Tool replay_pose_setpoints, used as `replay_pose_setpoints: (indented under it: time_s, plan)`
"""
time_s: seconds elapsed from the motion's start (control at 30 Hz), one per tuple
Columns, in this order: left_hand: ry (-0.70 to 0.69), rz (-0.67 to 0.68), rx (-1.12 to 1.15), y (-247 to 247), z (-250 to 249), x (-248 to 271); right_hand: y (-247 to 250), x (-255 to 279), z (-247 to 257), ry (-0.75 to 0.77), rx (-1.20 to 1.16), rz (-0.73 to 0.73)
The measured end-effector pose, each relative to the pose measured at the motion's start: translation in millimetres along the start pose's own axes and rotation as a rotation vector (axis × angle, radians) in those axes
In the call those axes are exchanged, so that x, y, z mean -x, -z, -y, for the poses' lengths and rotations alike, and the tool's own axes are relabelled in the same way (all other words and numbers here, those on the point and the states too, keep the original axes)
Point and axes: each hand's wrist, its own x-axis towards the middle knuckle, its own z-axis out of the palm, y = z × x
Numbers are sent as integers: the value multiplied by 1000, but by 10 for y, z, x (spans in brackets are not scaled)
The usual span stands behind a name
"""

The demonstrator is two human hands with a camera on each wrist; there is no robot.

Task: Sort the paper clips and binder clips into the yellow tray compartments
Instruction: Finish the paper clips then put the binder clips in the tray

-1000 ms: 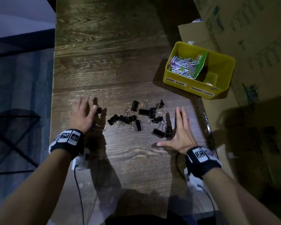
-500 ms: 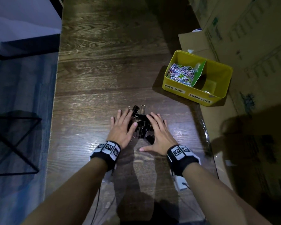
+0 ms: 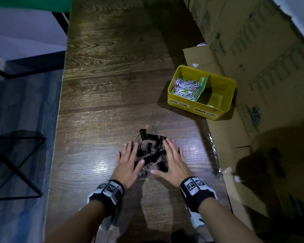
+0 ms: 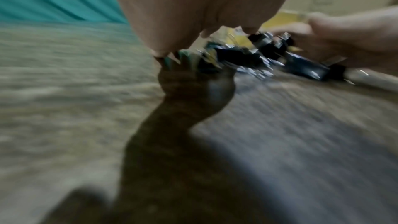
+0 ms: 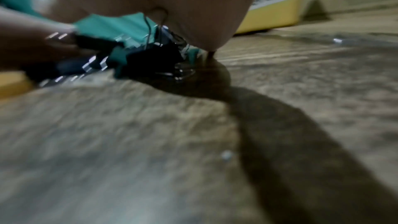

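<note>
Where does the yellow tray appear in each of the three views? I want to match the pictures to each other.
Head: the yellow tray stands right of centre on the table, beyond the right hand.
Left wrist: only a blurred yellow strip shows, upper right, above the other hand.
Right wrist: its labelled wall is at the upper right, behind the palm.
Shared landmark: the pile of black binder clips between both hands.

Dark wooden table (image 3: 112,76), cardboard boxes (image 3: 261,67) right, blue-grey floor (image 3: 25,111)
</note>
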Motion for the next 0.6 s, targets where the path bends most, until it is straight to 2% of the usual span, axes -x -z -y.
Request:
replay_pose_setpoints:
  time_s: [0.13, 0.23, 0.33, 0.47, 0.6]
  plan:
    - [27, 46, 35, -158, -220, 32, -52, 49, 68, -4, -72, -27]
    - [49, -60, 141, -44, -218, 50, 33, 142, 23, -56, -201, -61]
    - [37, -176, 43, 133, -180, 118, 93, 223, -45, -99, -83, -138]
    - [134, -36, 27, 222, -226, 165, -14, 308, -52, -147, -8, -76]
    - [120, -62, 74, 204, -280, 180, -60, 326, 5, -187, -95, -92]
